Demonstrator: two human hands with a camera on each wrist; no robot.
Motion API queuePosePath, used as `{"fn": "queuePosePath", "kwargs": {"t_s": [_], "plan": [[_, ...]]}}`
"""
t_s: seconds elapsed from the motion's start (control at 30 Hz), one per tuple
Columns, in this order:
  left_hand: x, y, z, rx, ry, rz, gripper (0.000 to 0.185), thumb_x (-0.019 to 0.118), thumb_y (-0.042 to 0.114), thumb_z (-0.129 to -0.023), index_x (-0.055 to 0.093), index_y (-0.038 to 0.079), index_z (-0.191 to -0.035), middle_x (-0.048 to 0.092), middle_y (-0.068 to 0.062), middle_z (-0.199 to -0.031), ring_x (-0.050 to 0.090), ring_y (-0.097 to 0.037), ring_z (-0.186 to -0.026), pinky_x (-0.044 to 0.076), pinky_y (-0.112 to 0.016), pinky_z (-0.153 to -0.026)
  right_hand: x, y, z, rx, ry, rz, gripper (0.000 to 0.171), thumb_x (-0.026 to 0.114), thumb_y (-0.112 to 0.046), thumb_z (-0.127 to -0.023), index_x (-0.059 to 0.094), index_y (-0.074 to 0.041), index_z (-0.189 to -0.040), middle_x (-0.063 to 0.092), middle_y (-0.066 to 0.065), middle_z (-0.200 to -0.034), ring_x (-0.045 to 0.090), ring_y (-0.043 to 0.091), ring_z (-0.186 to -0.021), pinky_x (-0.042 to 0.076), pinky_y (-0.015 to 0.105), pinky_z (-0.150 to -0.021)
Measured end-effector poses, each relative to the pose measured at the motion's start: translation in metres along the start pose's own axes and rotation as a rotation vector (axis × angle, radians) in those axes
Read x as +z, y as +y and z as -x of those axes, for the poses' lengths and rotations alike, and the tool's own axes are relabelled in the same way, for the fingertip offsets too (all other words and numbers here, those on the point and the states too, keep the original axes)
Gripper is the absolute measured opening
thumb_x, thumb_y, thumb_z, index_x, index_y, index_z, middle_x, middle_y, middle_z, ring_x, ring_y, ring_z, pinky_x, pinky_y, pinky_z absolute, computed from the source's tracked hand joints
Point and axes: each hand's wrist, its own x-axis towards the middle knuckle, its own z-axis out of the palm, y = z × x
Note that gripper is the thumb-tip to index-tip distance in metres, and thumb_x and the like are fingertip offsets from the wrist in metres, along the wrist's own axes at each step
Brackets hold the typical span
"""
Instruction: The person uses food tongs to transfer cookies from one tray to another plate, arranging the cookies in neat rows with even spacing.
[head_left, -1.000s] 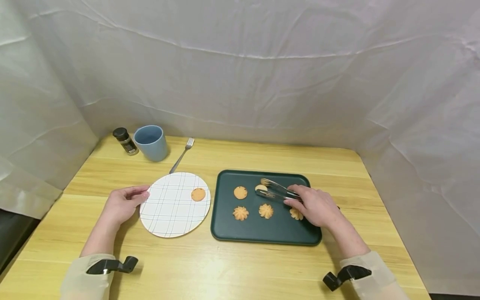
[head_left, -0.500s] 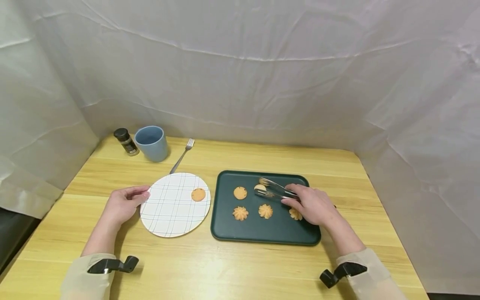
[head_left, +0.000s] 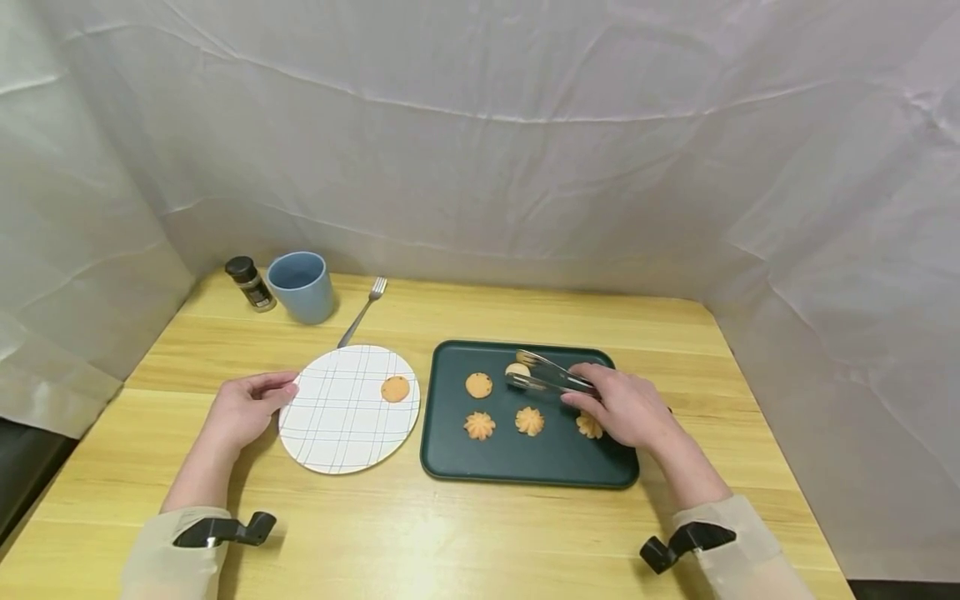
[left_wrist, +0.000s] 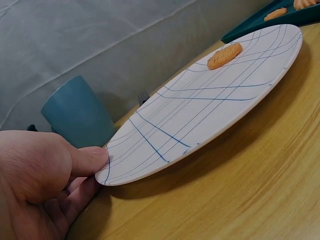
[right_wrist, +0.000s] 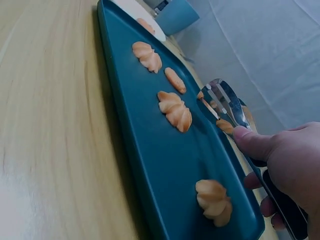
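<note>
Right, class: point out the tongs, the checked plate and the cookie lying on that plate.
tongs [head_left: 542, 374], head view, on the metal arms just ahead of the right hand.
checked plate [head_left: 330, 433], head view, on a bare part near its front.
cookie on the plate [left_wrist: 224, 55], left wrist view, on its top.

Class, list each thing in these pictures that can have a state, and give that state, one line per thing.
Left hand: pinches the plate's rim.
Right hand: grips the tongs.
Tongs: tips around a pale cookie.
Plate: flat on the table, holds one round cookie.
Tray: holds five cookies.
Blue cup: upright.
Spice jar: capped.
Fork: lying flat.
</note>
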Motion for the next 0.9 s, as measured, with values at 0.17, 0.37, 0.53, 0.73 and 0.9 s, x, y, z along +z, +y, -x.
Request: {"fn": "queuePosePath", "kwargs": {"t_s": [0.17,0.37,0.53,0.73,0.9], "plan": [[0.0,0.0,0.0,-0.009,0.004,0.004,0.044,0.066,0.032,-0.107,0.069,0.001,-0.138,0.072,-0.02,-0.128,0.063,-0.029,-0.117,0.046,-0.027,-0.087,-0.004,-0.008,-0.004,-0.021,0.03,-0.025,0.051,0.065,-0.053,-0.103,0.067,-0.017,-0.139,0.073,0.003,-0.122,0.067,0.02,-0.094,0.056,0.048,-0.075],[0.001,0.001,-0.001,-0.006,0.007,0.002,0.044,0.067,0.033,-0.106,0.069,0.002,-0.138,0.072,-0.019,-0.127,0.063,-0.027,-0.115,0.046,-0.025,-0.086,-0.008,-0.022,-0.008,-0.047,0.045,-0.03,0.053,0.066,-0.054,-0.102,0.067,-0.016,-0.14,0.073,0.004,-0.127,0.069,0.022,-0.099,0.056,0.048,-0.076],[0.001,0.001,0.0,-0.002,0.014,0.01,0.043,0.068,0.032,-0.106,0.069,0.001,-0.137,0.072,-0.019,-0.128,0.064,-0.026,-0.114,0.046,-0.023,-0.084,-0.008,-0.034,-0.014,-0.078,0.059,-0.031,0.053,0.066,-0.054,-0.102,0.068,-0.018,-0.14,0.072,0.003,-0.129,0.07,0.024,-0.1,0.056,0.048,-0.077],[0.001,0.0,0.001,-0.002,0.017,0.0,0.041,0.067,0.03,-0.107,0.07,0.002,-0.137,0.072,-0.02,-0.128,0.064,-0.025,-0.112,0.046,-0.024,-0.085,-0.006,-0.048,-0.02,-0.107,0.061,-0.045,0.053,0.066,-0.055,-0.102,0.068,-0.017,-0.14,0.073,0.002,-0.127,0.071,0.024,-0.099,0.056,0.05,-0.081],[0.001,0.0,0.001,-0.002,0.024,0.003,0.042,0.067,0.031,-0.107,0.07,0.002,-0.136,0.072,-0.02,-0.127,0.063,-0.026,-0.113,0.046,-0.025,-0.085,-0.005,-0.059,-0.027,-0.121,0.051,-0.05,0.057,0.064,-0.057,-0.102,0.066,-0.017,-0.142,0.073,0.001,-0.123,0.07,0.022,-0.098,0.055,0.049,-0.083]]}}
